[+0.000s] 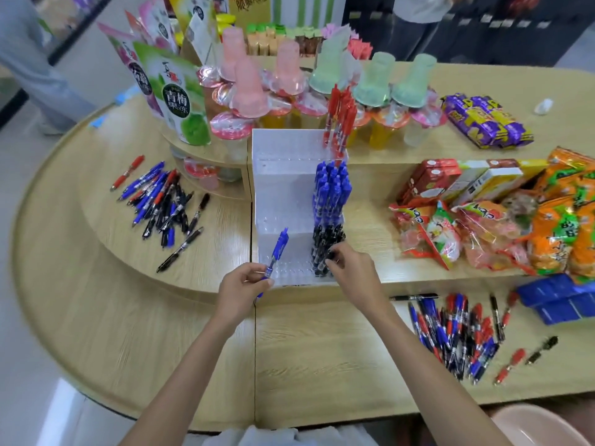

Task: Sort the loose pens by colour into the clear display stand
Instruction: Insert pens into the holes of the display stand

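The left hand (pixel 243 286) curls its fingers round a blue pen (pixel 277 252), tip down, at 7 o'clock of the clear stand (pixel 283 188). The right hand (pixel 349 272) pinches the black pens (pixel 326 246) standing at 5 o'clock. More blue ones (pixel 331 191) stand behind, red pens (pixel 339 120) at 12 o'clock. Loose piles (pixel 164 201) lie at 9 and 4 o'clock.

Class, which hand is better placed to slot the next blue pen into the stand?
Left, probably: the left hand holds a blue pen at the front of the clear display stand, while the right hand pinches at the black pens.
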